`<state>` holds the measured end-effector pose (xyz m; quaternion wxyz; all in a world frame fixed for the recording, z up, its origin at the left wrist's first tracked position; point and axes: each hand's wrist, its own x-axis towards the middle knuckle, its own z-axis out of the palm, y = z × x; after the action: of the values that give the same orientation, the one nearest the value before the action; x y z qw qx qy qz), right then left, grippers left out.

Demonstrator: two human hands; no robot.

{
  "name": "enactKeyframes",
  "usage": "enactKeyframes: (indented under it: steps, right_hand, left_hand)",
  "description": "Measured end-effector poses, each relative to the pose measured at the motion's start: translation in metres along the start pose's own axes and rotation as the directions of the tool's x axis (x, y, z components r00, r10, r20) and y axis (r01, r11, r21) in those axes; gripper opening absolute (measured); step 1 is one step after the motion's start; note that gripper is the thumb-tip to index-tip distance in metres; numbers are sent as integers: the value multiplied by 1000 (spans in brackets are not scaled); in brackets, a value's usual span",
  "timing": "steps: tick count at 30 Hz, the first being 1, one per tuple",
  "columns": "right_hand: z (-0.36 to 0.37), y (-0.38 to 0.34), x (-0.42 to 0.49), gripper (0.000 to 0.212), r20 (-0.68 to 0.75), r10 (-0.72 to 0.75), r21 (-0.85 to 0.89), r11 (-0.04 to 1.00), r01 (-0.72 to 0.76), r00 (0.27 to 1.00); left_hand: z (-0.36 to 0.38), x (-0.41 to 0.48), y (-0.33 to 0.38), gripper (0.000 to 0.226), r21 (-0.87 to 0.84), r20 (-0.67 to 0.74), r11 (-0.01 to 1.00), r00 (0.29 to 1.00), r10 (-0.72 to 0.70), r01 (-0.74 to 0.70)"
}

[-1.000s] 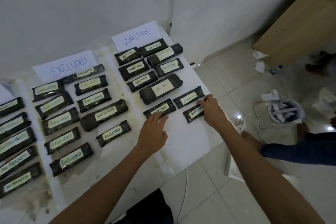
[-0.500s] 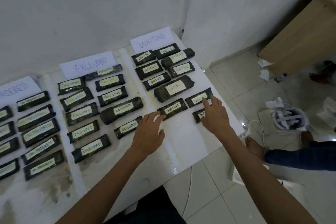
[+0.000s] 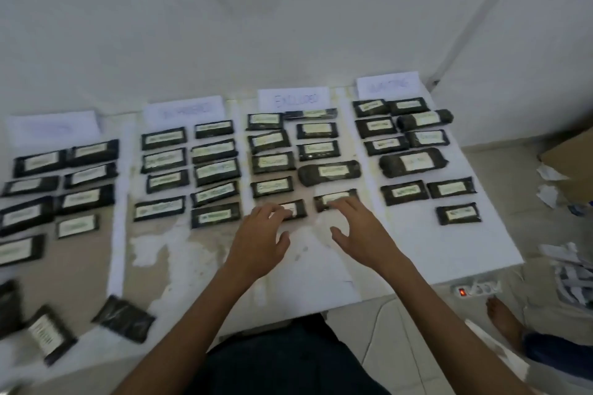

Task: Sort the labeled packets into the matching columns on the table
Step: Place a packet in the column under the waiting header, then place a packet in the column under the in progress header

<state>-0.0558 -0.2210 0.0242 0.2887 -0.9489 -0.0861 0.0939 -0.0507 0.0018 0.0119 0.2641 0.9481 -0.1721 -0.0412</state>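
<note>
Fingers spread and gripping nothing, the left hand (image 3: 260,244) is touching one Excluded-column packet (image 3: 296,208), the right hand (image 3: 361,232) its neighbour (image 3: 335,196) at three o'clock, probably squaring that row; unsorted packets (image 3: 123,322) are lying at seven o'clock

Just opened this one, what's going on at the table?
A person is sorting dark labelled packets into columns on a white table. Both hands are open over the near end of the column under the EXCLUDED sign: the left hand touches the left end packet, the right hand the right end packet. Some loose packets lie at the near left, outside any column.
</note>
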Motion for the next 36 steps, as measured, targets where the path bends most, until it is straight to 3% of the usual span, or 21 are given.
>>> enactKeyframes:
  steps: [13,19,22,25,27,33,34,36]
  right_hand:
    - [157,-192,25,43,310,-273,76,962,262,911]
    - [242,-258,38,40,490,-305,69,947,313,817]
    - [288,-282,42,45,533,-276,-30,939,344,800]
    - [325,-294,39,58,532,-256,-247,865,437,807]
    - [339,-298,33,53,515,-271,-291,837,463,813]
    - [333,-302,42,30,487,-256,-320,837,443,835]
    - [329,-300,49,27,472,-222,-285,877,386,853]
    - [314,-296,65,22,436,-73,-111,985,134,897]
  left_hand:
    - [-56,-163,-149,37,-75,-116,937,930,-348,341]
    - [-53,-225,-211,38,-142,-116,821,814,-569,554]
    - [-46,-248,-232,45,-152,-113,762,755,-646,630]
    - [-43,-262,-244,46,-186,-104,721,716,-690,667]
    - [-43,-267,-250,47,-224,-116,704,698,-706,674]
    - [-50,-264,-254,44,-312,-120,685,688,-715,658]
    - [-52,-262,-253,45,-329,-117,687,694,-711,648]
    - [-56,-255,-250,43,-381,-108,689,710,-696,617]
